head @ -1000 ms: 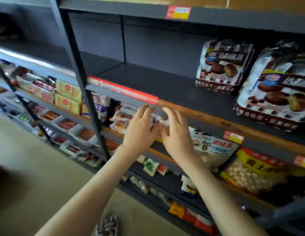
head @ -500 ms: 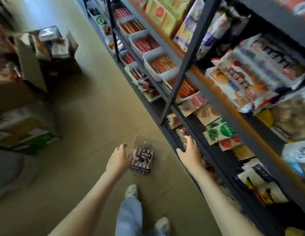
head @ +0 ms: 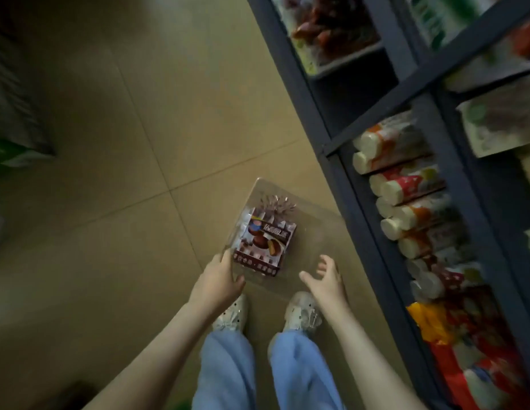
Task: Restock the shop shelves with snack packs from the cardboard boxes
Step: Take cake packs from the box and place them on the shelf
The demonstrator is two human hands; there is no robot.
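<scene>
Head view: looks straight down at a tan tiled floor (head: pixel 124 128) beside a dark metal shelf unit (head: pixel 331 119); motion blurs much of the picture.
Brown-and-white snack pack (head: pixel 265 241): printed with chocolate cakes, it lies flat inside the tray against the left wall, with its crimped end pointing away from the person.
Clear plastic tray (head: pixel 312 232): sits on the floor just beside the foot of the shelf unit and just ahead of the person's feet. The snack pack is the only thing in it.
Left hand (head: pixel 217 281): grips the tray's near left corner, fingers along the left wall and thumb curled at the near rim.
Right hand (head: pixel 325 279): over the tray's near right part and apart from the left hand, with fingers spread, loosely bent and holding nothing. Whether it touches the rim cannot be told.
Bottom shelf: white rolled packs with red and orange wrappers (head: pixel 405 187) lie side by side in a row.
Feet: white shoes (head: pixel 232 315) and pale blue trousers (head: pixel 228 374) show below the hands.
</scene>
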